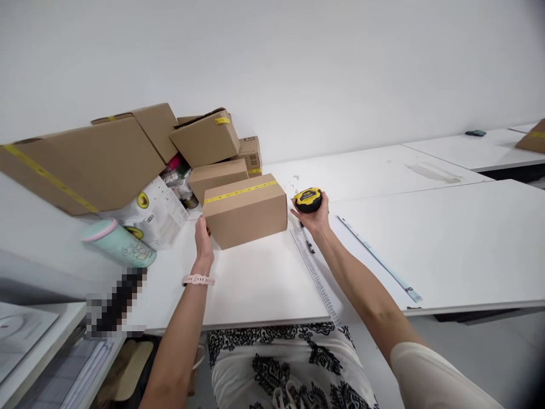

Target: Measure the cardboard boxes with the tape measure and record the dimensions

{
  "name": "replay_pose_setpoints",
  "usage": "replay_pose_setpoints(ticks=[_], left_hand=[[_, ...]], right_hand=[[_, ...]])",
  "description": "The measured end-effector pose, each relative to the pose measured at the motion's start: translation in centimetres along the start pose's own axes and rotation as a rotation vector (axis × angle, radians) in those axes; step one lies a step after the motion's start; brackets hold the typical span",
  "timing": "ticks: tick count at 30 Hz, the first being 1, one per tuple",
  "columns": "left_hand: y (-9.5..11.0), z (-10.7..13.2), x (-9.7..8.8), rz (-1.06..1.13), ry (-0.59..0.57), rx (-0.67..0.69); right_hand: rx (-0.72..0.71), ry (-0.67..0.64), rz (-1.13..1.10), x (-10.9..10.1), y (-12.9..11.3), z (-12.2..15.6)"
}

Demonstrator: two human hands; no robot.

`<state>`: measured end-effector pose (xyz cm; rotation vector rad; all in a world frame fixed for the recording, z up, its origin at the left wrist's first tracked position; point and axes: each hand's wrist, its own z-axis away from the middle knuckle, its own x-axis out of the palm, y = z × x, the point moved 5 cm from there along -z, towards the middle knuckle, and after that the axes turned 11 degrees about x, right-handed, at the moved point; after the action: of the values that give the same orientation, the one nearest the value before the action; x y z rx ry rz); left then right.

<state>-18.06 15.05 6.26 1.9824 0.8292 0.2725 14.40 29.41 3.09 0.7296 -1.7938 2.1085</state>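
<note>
At three o'clock, a box (533,138) is running out of view. Toward eight o'clock, a dark shape (116,302) is being coarsely blurred. The tape measure (309,200) is hiding part of the right hand (317,220).

Left hand (204,243) at wearer's 11 o'clock, flattish, pointing to 12; right hand (317,218) at 1 o'clock, cupped palm-up; forearms (361,278) bare, extended.

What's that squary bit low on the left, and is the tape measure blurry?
In the head view, that patch is pixelated, hiding what's there; the tape measure looks fairly sharp; the box beside the left hand has a darker front than top; the right-hand corners fade dark.
</note>
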Motion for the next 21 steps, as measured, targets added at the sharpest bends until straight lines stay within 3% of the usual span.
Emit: replay_pose_setpoints(ticks=[3, 7, 11, 15, 17, 21], left_hand=[[-0.6, 0.6, 0.6, 0.078, 0.031, -0.077], [1.0, 2.3, -1.3, 0.117, 0.109, -0.064], [2.1, 5.9, -4.3, 0.131, 0.146, -0.043], [2.1, 8.3, -5.3, 0.122, 0.048, -0.161], [3.6, 8.7, -5.5, 0.02, 0.087, -0.1], [10.9, 12.2, -4.4, -0.045, 0.32, 0.282]], right_hand=[[0.032, -0.034, -0.031, 1.7, 0.5, -0.2], [0.036, -0.125, -0.065, 3.0, 0.3, 3.6], [0.094, -0.156, -0.169, 1.9, 0.7, 9.3], [0.044, -0.082, -0.295, 0.6, -0.4, 13.1], [-0.034, -0.056, -0.347, 0.6, -1.8, 14.6], [-0.077, -0.169, -0.336, 2.5, -4.2, 18.5]])
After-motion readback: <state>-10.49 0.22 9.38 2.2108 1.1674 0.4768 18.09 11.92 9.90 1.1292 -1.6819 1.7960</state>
